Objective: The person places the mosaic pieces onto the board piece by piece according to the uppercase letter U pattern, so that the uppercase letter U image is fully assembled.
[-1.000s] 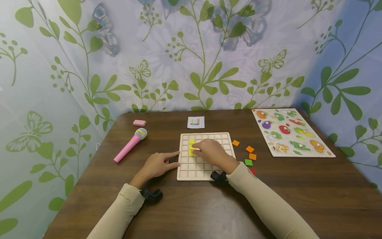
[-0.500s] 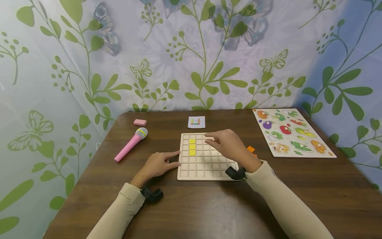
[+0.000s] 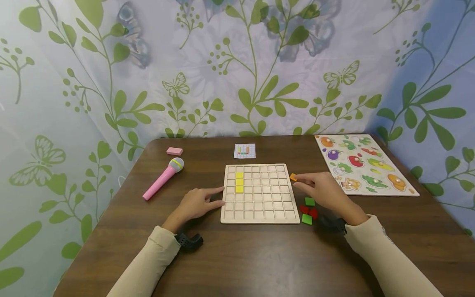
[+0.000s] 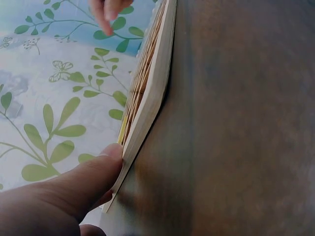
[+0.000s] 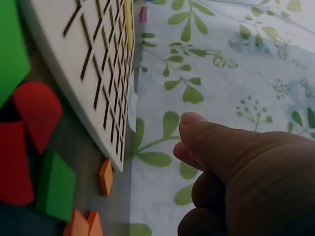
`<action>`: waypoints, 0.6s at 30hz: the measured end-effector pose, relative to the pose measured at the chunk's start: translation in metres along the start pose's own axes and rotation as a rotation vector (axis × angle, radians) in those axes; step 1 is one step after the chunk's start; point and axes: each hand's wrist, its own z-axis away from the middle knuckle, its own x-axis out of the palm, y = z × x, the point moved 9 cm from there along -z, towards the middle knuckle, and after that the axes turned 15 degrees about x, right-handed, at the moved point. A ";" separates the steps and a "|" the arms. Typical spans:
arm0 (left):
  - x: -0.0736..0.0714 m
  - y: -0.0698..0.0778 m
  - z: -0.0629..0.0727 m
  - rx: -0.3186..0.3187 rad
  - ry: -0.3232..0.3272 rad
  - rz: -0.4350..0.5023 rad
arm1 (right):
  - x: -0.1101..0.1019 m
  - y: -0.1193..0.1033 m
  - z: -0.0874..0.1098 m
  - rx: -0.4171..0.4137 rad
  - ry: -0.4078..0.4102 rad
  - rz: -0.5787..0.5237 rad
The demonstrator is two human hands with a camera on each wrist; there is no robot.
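My left hand (image 3: 198, 204), thumb and forefinger apart, touches the left edge of the wooden board (image 3: 259, 220). My right hand (image 3: 325, 193), thumb and forefinger narrowly parted, is at the orange tile (image 3: 292, 177) just beside the board's right edge. A clumsy pinch could push it away; pressing sideways could skew the board.

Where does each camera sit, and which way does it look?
Head: on the person's head, looking forward and down at the table; both sleeves, the left hand and the right hand show.
Left wrist: on that wrist, looking along the left hand at the grid board; right-hand fingertips show at top.
Right wrist: on that wrist, facing the leafy backdrop and grid board; the right hand's thumb and fingers show.
Shared: head and right wrist both show red pieces and orange tiles.
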 end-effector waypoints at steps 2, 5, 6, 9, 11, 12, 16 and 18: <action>0.000 0.001 -0.002 0.001 -0.004 -0.004 | 0.000 0.015 0.007 0.036 -0.014 -0.007; 0.001 -0.001 -0.002 -0.002 -0.003 -0.009 | -0.001 0.029 0.016 0.053 -0.018 0.003; 0.001 -0.001 -0.001 -0.003 -0.001 -0.009 | -0.002 0.032 0.018 0.053 -0.013 0.004; 0.002 -0.001 -0.001 -0.003 0.002 -0.006 | -0.003 0.037 0.023 0.052 -0.003 0.003; 0.002 -0.001 0.000 -0.003 0.002 -0.004 | -0.003 0.038 0.025 0.054 -0.004 0.005; 0.003 -0.001 0.000 -0.004 0.000 -0.002 | -0.003 0.039 0.025 0.057 -0.005 0.006; 0.002 -0.001 -0.001 -0.002 0.000 -0.001 | -0.004 0.037 0.028 0.056 -0.004 0.011; 0.000 0.001 -0.001 0.002 0.001 -0.002 | -0.004 0.037 0.030 0.053 -0.007 0.011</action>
